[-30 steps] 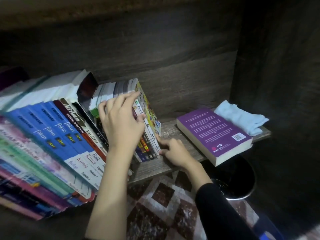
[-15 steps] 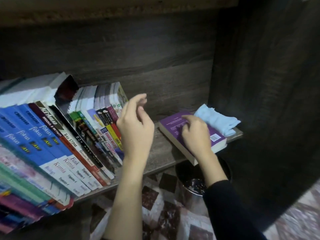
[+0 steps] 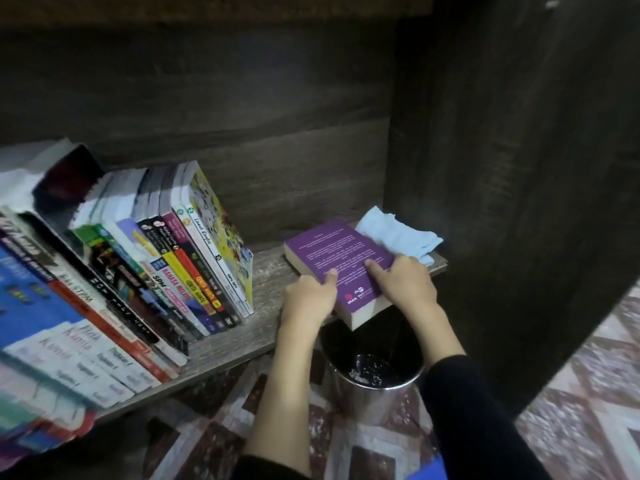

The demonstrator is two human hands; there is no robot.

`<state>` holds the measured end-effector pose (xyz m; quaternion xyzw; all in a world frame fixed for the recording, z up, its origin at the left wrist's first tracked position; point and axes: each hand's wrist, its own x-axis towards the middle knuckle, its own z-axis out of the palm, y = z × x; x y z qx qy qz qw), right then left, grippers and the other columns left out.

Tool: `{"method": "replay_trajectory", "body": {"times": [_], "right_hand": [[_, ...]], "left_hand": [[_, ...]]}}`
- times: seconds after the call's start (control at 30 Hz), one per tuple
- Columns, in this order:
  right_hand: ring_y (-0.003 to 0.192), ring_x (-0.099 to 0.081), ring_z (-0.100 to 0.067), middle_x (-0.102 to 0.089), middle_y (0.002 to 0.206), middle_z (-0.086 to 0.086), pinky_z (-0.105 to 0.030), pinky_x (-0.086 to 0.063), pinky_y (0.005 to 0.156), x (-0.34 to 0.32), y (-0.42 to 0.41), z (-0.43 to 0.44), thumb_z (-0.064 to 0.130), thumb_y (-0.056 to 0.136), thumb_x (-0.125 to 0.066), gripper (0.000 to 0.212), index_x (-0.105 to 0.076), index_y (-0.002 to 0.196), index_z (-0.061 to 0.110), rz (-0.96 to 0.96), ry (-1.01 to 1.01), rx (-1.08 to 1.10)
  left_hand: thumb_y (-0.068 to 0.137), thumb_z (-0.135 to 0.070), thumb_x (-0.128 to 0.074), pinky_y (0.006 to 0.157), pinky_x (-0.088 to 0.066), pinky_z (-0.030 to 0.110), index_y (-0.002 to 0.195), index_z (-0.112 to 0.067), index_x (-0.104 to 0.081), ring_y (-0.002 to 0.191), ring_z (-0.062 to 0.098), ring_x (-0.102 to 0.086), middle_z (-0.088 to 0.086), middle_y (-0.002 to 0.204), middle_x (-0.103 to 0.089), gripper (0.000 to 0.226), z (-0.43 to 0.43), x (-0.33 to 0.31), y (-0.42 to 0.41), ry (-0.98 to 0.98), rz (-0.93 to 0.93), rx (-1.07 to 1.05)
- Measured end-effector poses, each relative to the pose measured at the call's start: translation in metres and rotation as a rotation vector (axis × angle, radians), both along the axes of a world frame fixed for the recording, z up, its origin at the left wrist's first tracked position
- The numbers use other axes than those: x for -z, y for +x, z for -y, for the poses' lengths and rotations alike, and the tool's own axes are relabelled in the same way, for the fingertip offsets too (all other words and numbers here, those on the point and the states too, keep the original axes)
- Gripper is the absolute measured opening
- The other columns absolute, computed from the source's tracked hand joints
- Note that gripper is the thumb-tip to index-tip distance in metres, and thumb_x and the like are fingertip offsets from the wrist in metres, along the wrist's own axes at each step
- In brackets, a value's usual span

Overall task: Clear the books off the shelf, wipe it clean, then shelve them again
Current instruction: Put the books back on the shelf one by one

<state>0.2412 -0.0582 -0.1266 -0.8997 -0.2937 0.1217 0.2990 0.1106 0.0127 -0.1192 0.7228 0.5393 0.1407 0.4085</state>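
thick purple paperback book (image 3: pixel 341 251) lies flat at the dark wooden shelf's (image 3: pixel 266 278) right end, long axis running back-left; left hand (image 3: pixel 308 301) and right hand (image 3: pixel 407 284) both grip its near end

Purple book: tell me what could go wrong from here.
1. The purple book overhangs the shelf at its near corner, directly above the open metal bin; if the left hand or right hand slips, it may drop in.
2. The blue cloth lies against the book's far edge and could be dragged off the shelf's end.
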Motion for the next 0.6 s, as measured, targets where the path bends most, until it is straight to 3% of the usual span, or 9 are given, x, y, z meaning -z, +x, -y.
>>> {"method": "replay_trajectory", "body": {"times": [0.07, 0.2, 0.3, 0.47, 0.53, 0.6], "right_hand": [[0.108, -0.056, -0.031, -0.061, 0.115, -0.011, -0.045, -0.049, 0.090, -0.001, -0.001, -0.001, 0.061, 0.086, -0.052, 0.062, -0.057, 0.119, 0.009, -0.009, -0.001, 0.010], [0.107, -0.058, -0.030, -0.062, 0.116, -0.011, -0.041, -0.049, 0.088, -0.007, 0.001, 0.000, 0.055, 0.083, -0.062, 0.058, -0.057, 0.117, 0.008, -0.130, 0.028, 0.010], [0.104, -0.061, -0.027, -0.064, 0.115, -0.010, -0.041, -0.049, 0.091, -0.011, 0.002, 0.004, 0.050, 0.081, -0.068, 0.056, -0.057, 0.115, 0.007, -0.220, 0.092, 0.006], [0.102, -0.062, -0.024, -0.066, 0.111, -0.007, -0.039, -0.050, 0.092, -0.011, -0.006, 0.003, 0.049, 0.078, -0.071, 0.049, -0.060, 0.107, 0.012, -0.357, 0.182, -0.022], [0.100, -0.064, -0.022, -0.069, 0.107, -0.005, -0.040, -0.050, 0.095, -0.011, -0.011, 0.003, 0.047, 0.078, -0.072, 0.031, -0.061, 0.090, 0.020, -0.436, 0.248, -0.066], [0.095, -0.065, -0.019, -0.069, 0.104, -0.003, -0.035, -0.050, 0.093, -0.016, -0.017, 0.005, 0.043, 0.082, -0.071, 0.027, -0.055, 0.078, 0.022, -0.535, 0.335, -0.068]], "left_hand": [[0.093, -0.049, -0.048, 0.073, -0.058, 0.041, 0.108, -0.005, -0.060, 0.076, 0.025, -0.065, 0.012, 0.102, -0.064, 0.047, 0.000, 0.004, 0.005, -0.023, 0.044, -0.012], [0.096, -0.036, -0.050, 0.066, -0.055, 0.033, 0.110, -0.007, -0.058, 0.082, 0.022, -0.061, 0.007, 0.099, -0.064, 0.033, -0.001, 0.009, 0.008, -0.193, 0.221, -0.073], [0.094, -0.037, -0.054, 0.059, -0.046, 0.027, 0.105, -0.010, -0.059, 0.072, 0.016, -0.061, 0.002, 0.084, -0.065, 0.030, 0.002, 0.012, 0.008, -0.330, 0.409, -0.176], [0.090, -0.047, -0.056, 0.079, -0.057, 0.044, 0.097, -0.012, -0.061, 0.075, 0.026, -0.069, 0.009, 0.083, -0.070, 0.036, -0.002, 0.008, 0.009, -0.425, 0.626, -0.299], [0.092, -0.047, -0.053, 0.077, -0.057, 0.044, 0.098, -0.013, -0.060, 0.074, 0.026, -0.069, 0.010, 0.084, -0.070, 0.035, -0.008, 0.002, 0.004, -0.432, 0.653, -0.277], [0.094, -0.040, -0.054, 0.071, -0.057, 0.040, 0.092, -0.014, -0.059, 0.068, 0.024, -0.069, 0.008, 0.077, -0.070, 0.027, -0.011, -0.001, -0.002, -0.438, 0.695, -0.258]]}}
